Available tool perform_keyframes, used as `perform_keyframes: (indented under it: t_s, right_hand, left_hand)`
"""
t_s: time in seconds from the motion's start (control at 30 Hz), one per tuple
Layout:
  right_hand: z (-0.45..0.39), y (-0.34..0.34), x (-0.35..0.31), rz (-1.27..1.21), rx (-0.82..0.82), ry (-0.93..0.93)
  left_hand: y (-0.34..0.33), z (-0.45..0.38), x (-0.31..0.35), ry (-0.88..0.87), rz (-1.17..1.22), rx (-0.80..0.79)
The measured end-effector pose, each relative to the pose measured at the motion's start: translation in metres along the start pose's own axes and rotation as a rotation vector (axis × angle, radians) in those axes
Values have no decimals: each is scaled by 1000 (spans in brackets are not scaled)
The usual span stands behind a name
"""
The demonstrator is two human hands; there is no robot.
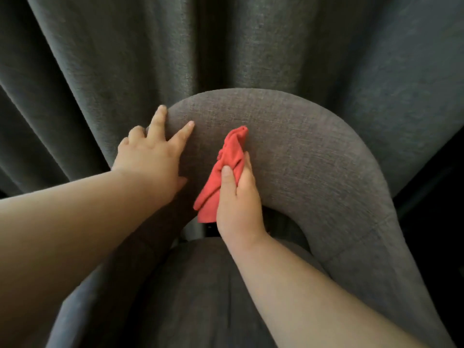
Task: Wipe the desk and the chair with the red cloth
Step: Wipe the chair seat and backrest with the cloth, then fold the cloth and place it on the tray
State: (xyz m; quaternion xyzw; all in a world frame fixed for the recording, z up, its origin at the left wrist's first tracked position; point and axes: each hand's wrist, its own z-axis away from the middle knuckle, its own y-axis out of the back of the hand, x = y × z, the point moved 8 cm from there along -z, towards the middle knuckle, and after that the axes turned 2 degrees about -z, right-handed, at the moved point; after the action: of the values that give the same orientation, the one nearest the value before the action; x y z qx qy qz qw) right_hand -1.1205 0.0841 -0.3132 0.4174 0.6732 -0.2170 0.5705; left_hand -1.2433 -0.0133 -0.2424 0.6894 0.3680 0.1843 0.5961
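A grey fabric chair (313, 151) with a curved padded backrest fills the middle of the view, and its seat (200, 297) lies below. My right hand (238, 197) grips the bunched red cloth (231, 156) and presses it against the inner face of the backrest. My left hand (153, 156) rests flat on the backrest's upper left edge, fingers spread, holding nothing. The desk is not in view.
A dark grey curtain (226, 41) hangs in folds directly behind the chair. Dark shadowed space lies at the right edge (439, 197) beside the backrest.
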Motion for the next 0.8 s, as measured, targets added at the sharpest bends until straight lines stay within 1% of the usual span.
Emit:
perform_keyframes:
  t_s: [0.03, 0.07, 0.1, 0.13, 0.17, 0.2, 0.23, 0.27, 0.3, 0.33, 0.37, 0.4, 0.43, 0.47, 0.5, 0.53, 0.57, 0.6, 0.63, 0.67, 0.73, 0.8]
  right_hand:
    - [5, 4, -11, -37, 13, -52]
    - [9, 7, -24, -61, 18, -80]
    - [13, 10, -40, -91, 10, -91]
    - [16, 11, -57, -144, -13, -99]
    - [20, 13, -75, -217, -48, -116]
    - [24, 14, -95, -290, -97, -136]
    - [29, 18, -115, -333, -159, -150]
    - [35, 23, -135, -328, -230, -153]
    - [41, 33, -154, -262, -292, -146]
    - [46, 46, -175, -196, -323, -137]
    - [49, 65, -196, -148, -308, -135]
    - [48, 88, -218, -110, -237, -142]
    - [45, 115, -240, -91, -134, -164]
    - [40, 137, -266, -80, -58, -197]
    - [35, 156, -296, -74, -34, -225]
    - [32, 169, -328, -83, -61, -255]
    - [32, 178, -361, -111, -107, -274]
    - [36, 185, -394, -162, -149, -273]
    - [43, 193, -425, -204, -158, -271]
    - [54, 205, -451, -217, -128, -263]
    - [86, 234, -490, -133, -10, -205]
    - [115, 260, -531, -29, 128, -131]
  left_hand:
    - [12, 3, 1, 32, 139, -45]
    - [23, 6, 4, 53, 356, -102]
    - [35, 11, 11, 88, 668, -210]
    - [48, 19, 25, 113, 1019, -358]
    - [64, 26, 40, 121, 1268, -490]
    - [83, 33, 50, 95, 1356, -559]
    - [103, 37, 54, 62, 1333, -547]
    - [120, 39, 50, 50, 1255, -485]
    - [139, 37, 42, 59, 1167, -405]
    - [160, 37, 32, 82, 1129, -345]
    - [182, 36, 24, 98, 1150, -326]
    - [205, 37, 19, 91, 1192, -359]
    - [231, 39, 18, 51, 1247, -428]
    - [259, 44, 20, -27, 1299, -521]
    - [292, 49, 23, -121, 1333, -595]
    - [327, 54, 23, -194, 1349, -640]
    - [361, 58, 20, -247, 1347, -651]
    - [392, 64, 16, -290, 1341, -639]
    - [421, 69, 11, -326, 1340, -611]
    - [448, 76, 8, -361, 1333, -572]
    - [492, 96, 8, -459, 1265, -486]
    - [532, 120, 17, -609, 1175, -477]
